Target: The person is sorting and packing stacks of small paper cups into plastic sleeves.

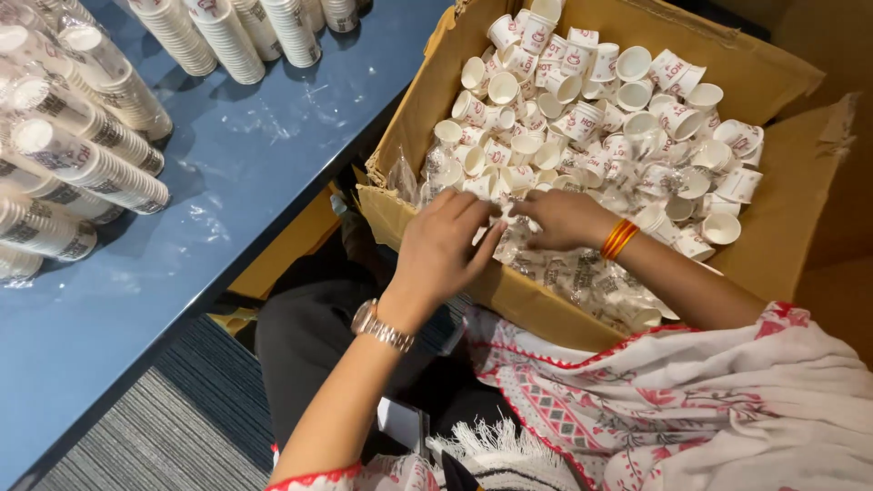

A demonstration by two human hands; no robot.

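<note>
Head view: two hands (505, 232) amid countless loose paper cups (582, 109), one cardboard box (791, 182).

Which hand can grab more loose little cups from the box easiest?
Probably the right hand: it already lies inside the cardboard box, beside the loose paper cups. The left hand sits at the box's near edge.

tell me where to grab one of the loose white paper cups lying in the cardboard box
Probably best from above. Pick a paper cup on top of the heap with its open mouth facing up, and pinch the rim: thumb outside, a finger inside. The cups in the cardboard box lie jumbled and touching, so their side walls are mostly blocked by neighbours.
</note>
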